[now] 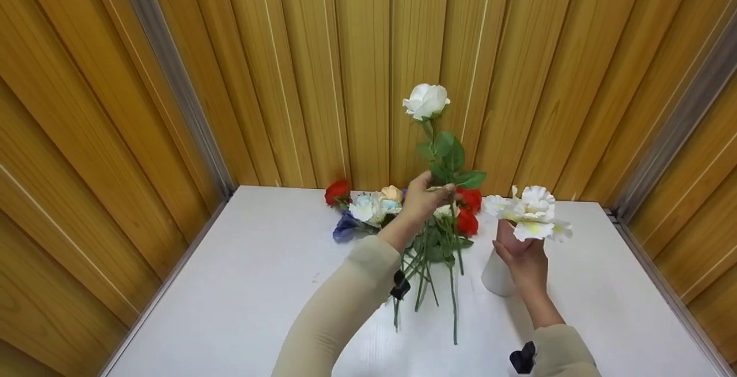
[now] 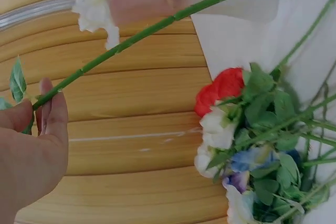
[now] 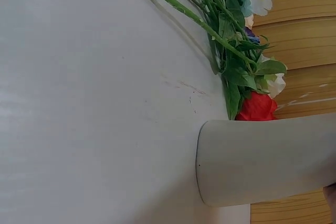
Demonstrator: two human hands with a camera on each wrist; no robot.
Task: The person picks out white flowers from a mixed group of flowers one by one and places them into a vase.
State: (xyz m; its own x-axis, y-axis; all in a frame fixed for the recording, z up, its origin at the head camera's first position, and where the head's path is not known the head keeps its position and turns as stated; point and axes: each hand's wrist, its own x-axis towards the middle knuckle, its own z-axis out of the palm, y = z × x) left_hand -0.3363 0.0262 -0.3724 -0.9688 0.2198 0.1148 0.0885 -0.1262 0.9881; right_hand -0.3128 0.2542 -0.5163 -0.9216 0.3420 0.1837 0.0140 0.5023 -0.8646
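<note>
My left hand [image 1: 422, 200] pinches the green stem of a white rose [image 1: 426, 101], held upright above the table. In the left wrist view the bare lower stem [image 2: 142, 35] slants away from my fingers, its cut end free. My right hand [image 1: 531, 265] grips a vase [image 1: 496, 276], pink at the top and white below. White ruffled flowers [image 1: 535, 207] with yellow centres stand in its mouth; their stems are hidden inside. The right wrist view shows the vase's white lower part [image 3: 262, 161], with only a bit of my hand at the edge.
Several loose flowers lie in a pile at the table's back: red roses [image 1: 467, 221], a dark blue flower [image 1: 345, 227], white and peach blooms. Their green stems [image 1: 425, 273] point towards me. Wood-look panels [image 1: 357, 66] enclose the white table [image 1: 230, 302] at the back and sides.
</note>
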